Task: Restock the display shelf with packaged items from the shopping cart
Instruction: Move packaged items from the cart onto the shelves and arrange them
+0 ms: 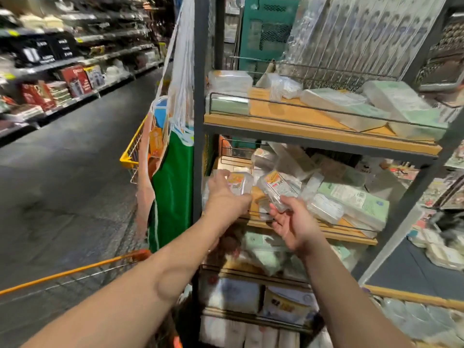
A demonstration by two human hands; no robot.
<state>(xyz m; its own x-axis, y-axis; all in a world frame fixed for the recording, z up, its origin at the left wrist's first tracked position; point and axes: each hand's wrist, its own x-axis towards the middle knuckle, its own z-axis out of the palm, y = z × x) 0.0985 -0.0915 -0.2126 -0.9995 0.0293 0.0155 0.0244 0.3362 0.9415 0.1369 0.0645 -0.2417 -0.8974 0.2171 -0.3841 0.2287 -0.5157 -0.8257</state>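
Two clear plastic packs with orange labels are up at the middle level of the display shelf (pixel 313 228). The left hand (pixel 226 197) grips one pack (pixel 239 183) at the shelf's left end. The right hand (pixel 292 223) holds the other pack (pixel 276 189) by its lower end, tilted. A yellow shopping cart (pixel 130 153) stands left of the shelf behind hanging aprons (pixel 173 177).

The two packs, one (pixel 239 183) and the other (pixel 276 190), are showing clear plastic with orange-and-yellow labels. The shelf (pixel 319 140) is showing tan wood boards in a dark grey frame. Pale green packets (pixel 356 200) are lying there. An apron (pixel 173 189) is hanging green with white trim. The cart (pixel 130 151) is showing yellow wire; its handle (pixel 67 273) is glowing orange. The floor (pixel 70 177) is looking dark grey.
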